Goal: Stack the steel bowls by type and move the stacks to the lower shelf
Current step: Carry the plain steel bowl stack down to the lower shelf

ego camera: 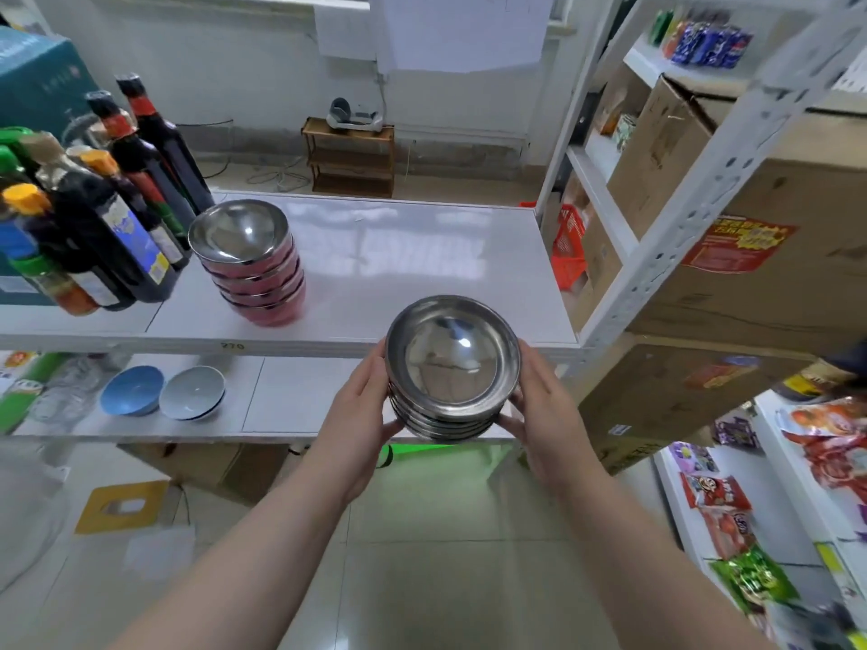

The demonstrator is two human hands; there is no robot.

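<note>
A stack of several plain steel bowls (451,368) is held in the air in front of the shelf unit, just off the front edge of the upper shelf (399,255). My left hand (361,415) grips its left side and my right hand (544,415) its right side. A second stack of steel bowls with red outsides (255,265) stands on the upper shelf, left of centre. The lower shelf (300,401) shows below, behind my left hand.
Dark sauce bottles (117,204) crowd the upper shelf's left end. A blue bowl (133,389) and a grey bowl (193,391) sit on the lower shelf at left. Cardboard boxes (750,227) fill the rack at right, snack packets (722,509) lie lower right.
</note>
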